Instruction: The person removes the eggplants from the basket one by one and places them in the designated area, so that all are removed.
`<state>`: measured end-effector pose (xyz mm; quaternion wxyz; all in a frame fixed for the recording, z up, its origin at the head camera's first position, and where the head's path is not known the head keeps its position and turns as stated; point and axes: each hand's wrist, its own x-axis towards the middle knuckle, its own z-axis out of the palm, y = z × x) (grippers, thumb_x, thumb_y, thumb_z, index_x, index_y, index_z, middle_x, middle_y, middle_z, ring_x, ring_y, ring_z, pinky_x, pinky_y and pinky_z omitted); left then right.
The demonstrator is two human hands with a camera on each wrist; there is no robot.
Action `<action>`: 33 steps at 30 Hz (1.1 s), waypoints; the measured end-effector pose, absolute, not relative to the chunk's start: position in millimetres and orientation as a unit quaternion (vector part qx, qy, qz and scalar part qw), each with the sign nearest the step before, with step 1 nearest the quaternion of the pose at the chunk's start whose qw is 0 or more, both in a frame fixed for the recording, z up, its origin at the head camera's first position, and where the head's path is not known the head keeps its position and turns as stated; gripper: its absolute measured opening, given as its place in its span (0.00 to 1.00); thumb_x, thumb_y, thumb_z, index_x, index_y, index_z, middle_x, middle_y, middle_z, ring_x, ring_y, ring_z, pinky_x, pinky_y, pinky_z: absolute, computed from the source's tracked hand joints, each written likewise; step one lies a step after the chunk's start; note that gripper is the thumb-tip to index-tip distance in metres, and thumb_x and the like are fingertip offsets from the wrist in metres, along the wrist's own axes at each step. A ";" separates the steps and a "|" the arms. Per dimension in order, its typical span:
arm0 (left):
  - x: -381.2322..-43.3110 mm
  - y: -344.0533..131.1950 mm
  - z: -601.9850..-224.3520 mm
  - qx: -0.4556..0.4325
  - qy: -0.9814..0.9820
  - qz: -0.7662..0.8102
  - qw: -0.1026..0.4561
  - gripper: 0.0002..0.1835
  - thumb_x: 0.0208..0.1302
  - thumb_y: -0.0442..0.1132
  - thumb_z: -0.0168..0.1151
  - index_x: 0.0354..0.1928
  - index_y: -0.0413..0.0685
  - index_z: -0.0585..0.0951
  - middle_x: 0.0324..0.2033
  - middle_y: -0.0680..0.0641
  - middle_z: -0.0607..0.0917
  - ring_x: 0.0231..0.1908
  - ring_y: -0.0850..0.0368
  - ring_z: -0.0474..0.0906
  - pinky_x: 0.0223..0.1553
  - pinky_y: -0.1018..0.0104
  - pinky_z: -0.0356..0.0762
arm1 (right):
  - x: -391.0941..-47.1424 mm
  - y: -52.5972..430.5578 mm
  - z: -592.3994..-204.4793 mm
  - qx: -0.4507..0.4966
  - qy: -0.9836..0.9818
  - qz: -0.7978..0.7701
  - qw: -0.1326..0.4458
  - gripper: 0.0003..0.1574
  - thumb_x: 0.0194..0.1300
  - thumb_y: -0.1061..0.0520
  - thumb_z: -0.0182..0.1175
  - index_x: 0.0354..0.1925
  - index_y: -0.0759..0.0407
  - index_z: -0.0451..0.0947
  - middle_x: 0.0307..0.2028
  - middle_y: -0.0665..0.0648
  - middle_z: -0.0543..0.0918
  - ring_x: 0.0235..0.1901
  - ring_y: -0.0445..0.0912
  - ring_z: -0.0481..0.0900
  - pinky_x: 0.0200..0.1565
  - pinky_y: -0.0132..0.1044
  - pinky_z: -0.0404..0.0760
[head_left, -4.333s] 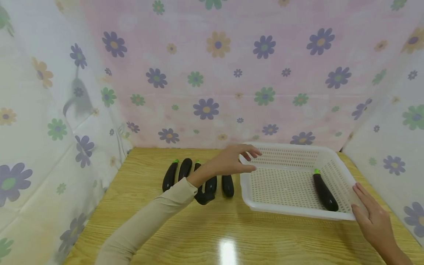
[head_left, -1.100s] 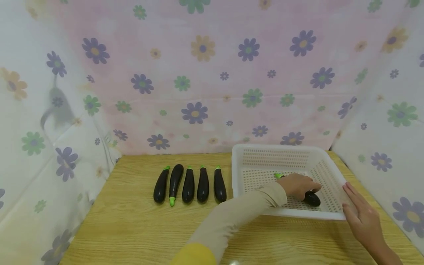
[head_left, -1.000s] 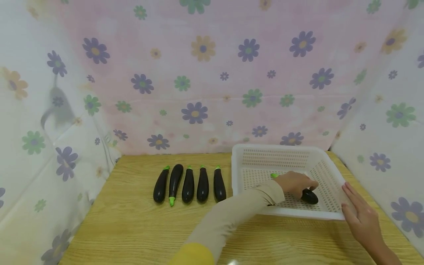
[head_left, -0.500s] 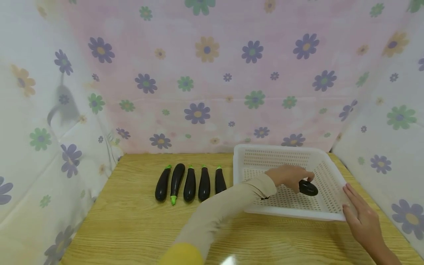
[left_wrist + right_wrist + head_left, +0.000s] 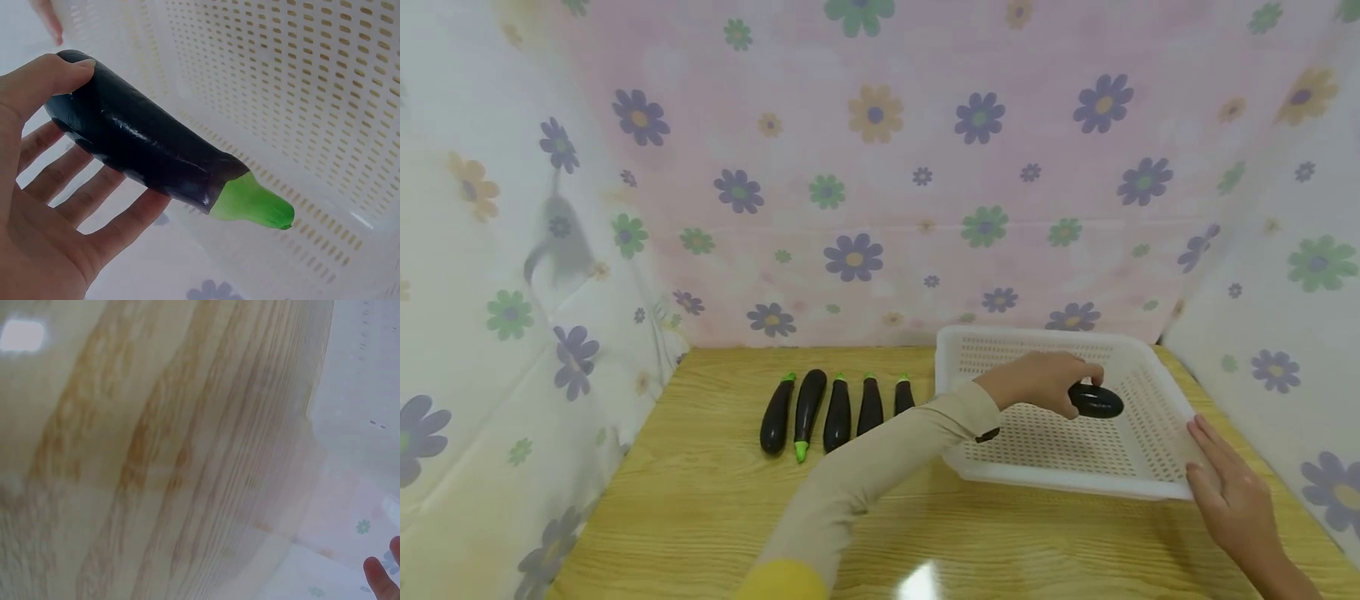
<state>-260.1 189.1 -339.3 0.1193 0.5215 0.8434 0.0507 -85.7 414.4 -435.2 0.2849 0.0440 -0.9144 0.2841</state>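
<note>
My left hand (image 5: 1041,379) grips a dark, glossy eggplant (image 5: 1097,402) above the floor of a white perforated plastic basket (image 5: 1045,477). In the left wrist view, the thumb lies over the blunt end of this eggplant (image 5: 137,137) and the fingers pass beneath it; its green stem end points away from the palm. My right hand (image 5: 1243,504) rests with fairly straight fingers against the basket's right end, thumb by the front corner. Only a couple of right fingertips (image 5: 378,578) show in the right wrist view.
Several more eggplants (image 5: 777,417) lie in a row on the wooden table (image 5: 700,517), left of the basket; my left sleeve covers parts of some. One has its stem toward me. Flower-printed cloth (image 5: 880,200) hangs behind and at both sides.
The left hand was empty near the basket's left rim, then took hold of the eggplant lying inside. It has since lifted it up and slightly left. The right hand stays at the basket.
</note>
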 end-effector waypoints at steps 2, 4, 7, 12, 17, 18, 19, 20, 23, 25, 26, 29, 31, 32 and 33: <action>-259.1 183.4 -335.2 0.522 0.843 0.059 0.118 0.23 0.60 0.49 0.63 0.58 0.66 0.70 0.45 0.62 0.75 0.41 0.69 0.70 0.38 0.73 0.69 | -84.4 414.5 -436.2 0.043 -0.914 0.284 0.286 0.32 0.64 0.65 0.49 0.67 0.62 0.64 0.69 0.46 0.60 0.64 0.24 0.49 0.61 0.20 0.43; -257.9 177.9 -331.2 0.522 0.842 0.067 0.118 0.23 0.60 0.50 0.63 0.58 0.65 0.71 0.46 0.62 0.75 0.41 0.69 0.70 0.39 0.73 0.69 | -83.1 414.6 -437.2 0.042 -0.914 0.284 0.287 0.32 0.64 0.65 0.49 0.67 0.61 0.64 0.69 0.46 0.60 0.64 0.24 0.49 0.62 0.20 0.43; -256.1 169.4 -326.2 0.526 0.839 0.077 0.115 0.23 0.60 0.50 0.63 0.57 0.64 0.72 0.46 0.62 0.75 0.41 0.69 0.71 0.40 0.73 0.69 | -82.6 414.7 -438.5 0.044 -0.914 0.285 0.286 0.32 0.64 0.65 0.49 0.67 0.61 0.64 0.69 0.47 0.60 0.64 0.25 0.49 0.61 0.19 0.43; -253.3 153.3 -319.1 0.530 0.838 0.081 0.104 0.23 0.60 0.50 0.63 0.58 0.63 0.71 0.45 0.61 0.75 0.40 0.69 0.70 0.39 0.73 0.69 | -84.8 414.4 -439.7 0.053 -0.913 0.284 0.288 0.32 0.64 0.65 0.50 0.67 0.61 0.64 0.69 0.50 0.61 0.64 0.26 0.50 0.59 0.16 0.44; -250.1 133.4 -312.3 0.532 0.837 0.085 0.093 0.26 0.61 0.51 0.61 0.61 0.61 0.69 0.47 0.60 0.74 0.39 0.67 0.70 0.39 0.73 0.69 | -85.8 414.4 -439.6 0.066 -0.911 0.285 0.290 0.32 0.64 0.66 0.50 0.67 0.62 0.64 0.69 0.52 0.61 0.64 0.26 0.50 0.58 0.15 0.44; -249.4 129.4 -310.9 0.533 0.836 0.089 0.092 0.26 0.62 0.50 0.61 0.62 0.61 0.69 0.47 0.60 0.74 0.39 0.67 0.70 0.38 0.73 0.69 | -85.4 414.3 -439.0 0.067 -0.912 0.285 0.289 0.32 0.64 0.66 0.50 0.67 0.62 0.64 0.69 0.52 0.61 0.64 0.26 0.50 0.58 0.15 0.44; -248.8 125.5 -309.5 0.533 0.836 0.093 0.092 0.27 0.62 0.50 0.61 0.62 0.60 0.68 0.48 0.60 0.74 0.39 0.67 0.70 0.39 0.73 0.70 | -84.9 414.2 -438.3 0.068 -0.912 0.284 0.288 0.32 0.64 0.66 0.50 0.67 0.62 0.63 0.69 0.53 0.60 0.64 0.26 0.50 0.59 0.16 0.44; -248.1 121.6 -308.2 0.534 0.835 0.096 0.091 0.27 0.62 0.51 0.61 0.63 0.60 0.68 0.49 0.60 0.74 0.39 0.67 0.70 0.39 0.73 0.69 | -84.5 414.4 -437.3 0.069 -0.913 0.283 0.285 0.32 0.65 0.66 0.50 0.67 0.62 0.63 0.69 0.53 0.60 0.64 0.26 0.49 0.59 0.16 0.43; -246.5 110.2 -304.1 0.534 0.834 0.108 0.089 0.28 0.62 0.51 0.61 0.63 0.59 0.67 0.53 0.58 0.74 0.40 0.67 0.71 0.40 0.73 0.70 | -84.0 415.2 -434.7 0.069 -0.915 0.283 0.279 0.32 0.65 0.66 0.50 0.68 0.62 0.62 0.70 0.49 0.58 0.64 0.25 0.49 0.59 0.16 0.43; -244.9 103.1 -301.5 0.530 0.836 0.111 0.085 0.29 0.62 0.52 0.61 0.64 0.59 0.67 0.54 0.58 0.74 0.42 0.67 0.70 0.41 0.73 0.70 | -84.1 415.6 -434.4 0.067 -0.916 0.284 0.274 0.32 0.66 0.65 0.51 0.68 0.62 0.62 0.70 0.46 0.57 0.64 0.25 0.48 0.60 0.18 0.42; -243.8 99.5 -300.1 0.529 0.837 0.111 0.082 0.29 0.62 0.52 0.61 0.64 0.59 0.66 0.55 0.57 0.73 0.43 0.67 0.70 0.42 0.72 0.70 | -84.3 416.1 -434.2 0.066 -0.917 0.284 0.272 0.32 0.66 0.65 0.51 0.68 0.62 0.62 0.70 0.44 0.56 0.64 0.25 0.48 0.61 0.18 0.42; -239.1 89.2 -295.6 0.529 0.838 0.112 0.075 0.30 0.63 0.52 0.61 0.65 0.59 0.66 0.56 0.56 0.73 0.44 0.67 0.71 0.42 0.72 0.71 | -84.2 416.0 -433.7 0.062 -0.920 0.282 0.265 0.33 0.66 0.64 0.51 0.69 0.61 0.61 0.70 0.41 0.55 0.64 0.25 0.47 0.62 0.21 0.41; -235.0 82.6 -292.0 0.529 0.838 0.109 0.073 0.30 0.63 0.52 0.61 0.66 0.59 0.65 0.56 0.56 0.73 0.45 0.66 0.71 0.42 0.71 0.71 | -83.2 415.9 -433.9 0.056 -0.923 0.280 0.259 0.33 0.67 0.63 0.51 0.69 0.61 0.60 0.70 0.40 0.54 0.64 0.24 0.46 0.63 0.22 0.40; -233.0 79.4 -290.0 0.529 0.839 0.107 0.073 0.30 0.63 0.52 0.60 0.66 0.58 0.65 0.57 0.55 0.73 0.46 0.66 0.71 0.42 0.71 0.71 | -82.7 416.0 -434.0 0.052 -0.924 0.279 0.255 0.33 0.67 0.62 0.51 0.69 0.60 0.60 0.70 0.40 0.53 0.64 0.24 0.46 0.63 0.23 0.39; -231.1 76.3 -287.8 0.528 0.839 0.108 0.073 0.30 0.63 0.52 0.60 0.66 0.58 0.65 0.57 0.55 0.73 0.46 0.66 0.71 0.42 0.71 0.71 | -82.1 416.0 -434.1 0.048 -0.926 0.278 0.250 0.33 0.68 0.62 0.51 0.70 0.59 0.59 0.71 0.40 0.52 0.63 0.24 0.45 0.64 0.24 0.39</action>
